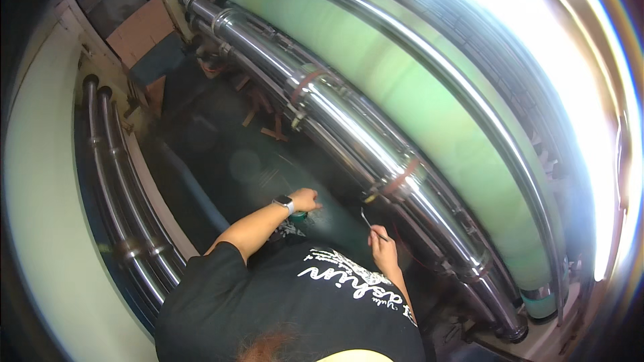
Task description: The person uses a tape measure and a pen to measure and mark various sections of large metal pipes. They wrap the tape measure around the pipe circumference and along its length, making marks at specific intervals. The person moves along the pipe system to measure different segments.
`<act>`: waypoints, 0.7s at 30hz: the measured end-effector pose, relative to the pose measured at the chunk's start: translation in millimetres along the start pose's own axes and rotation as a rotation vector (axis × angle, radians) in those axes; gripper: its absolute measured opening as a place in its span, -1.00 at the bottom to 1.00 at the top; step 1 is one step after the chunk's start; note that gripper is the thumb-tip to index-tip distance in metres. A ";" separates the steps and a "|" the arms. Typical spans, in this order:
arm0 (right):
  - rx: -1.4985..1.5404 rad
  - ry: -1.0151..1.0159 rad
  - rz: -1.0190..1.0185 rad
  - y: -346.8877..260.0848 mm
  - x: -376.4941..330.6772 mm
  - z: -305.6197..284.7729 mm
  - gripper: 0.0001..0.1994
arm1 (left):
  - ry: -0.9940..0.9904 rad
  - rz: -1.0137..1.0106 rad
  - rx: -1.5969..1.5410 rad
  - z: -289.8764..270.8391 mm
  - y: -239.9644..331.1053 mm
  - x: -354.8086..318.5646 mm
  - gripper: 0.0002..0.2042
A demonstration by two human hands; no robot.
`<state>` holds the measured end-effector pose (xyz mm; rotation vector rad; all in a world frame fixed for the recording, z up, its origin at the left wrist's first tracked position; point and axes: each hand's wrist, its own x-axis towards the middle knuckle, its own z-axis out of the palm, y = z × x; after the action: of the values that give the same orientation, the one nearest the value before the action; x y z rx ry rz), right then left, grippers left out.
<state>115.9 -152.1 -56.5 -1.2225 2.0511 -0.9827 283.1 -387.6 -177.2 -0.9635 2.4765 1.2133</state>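
My left hand, with a watch on its wrist, is stretched out over the dark floor between the machine's rollers. Its fingers are curled closed; what they hold, if anything, is hidden. Just below that wrist shows a small green object, too unclear to name. My right hand is closed around a thin metal hook tool with a bent tip and dark handle. The tool points up and away from me, beside the long chrome roller, without visibly touching it.
A large pale green roller runs along the right behind a chrome bar. Darker metal rollers and a pale drum stand at the left. Brownish strips lie on the floor ahead. A thin red cord hangs near my right hand.
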 end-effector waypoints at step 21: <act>-0.036 0.090 0.160 -127.4 224.4 157.7 -0.84 | -0.138 -0.109 -2.039 -205.6 -72.6 92.8 -0.73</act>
<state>200.3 -442.4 -64.7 -1.0296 2.2069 -0.9435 276.7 -620.5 -134.2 -0.9736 0.2316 3.3029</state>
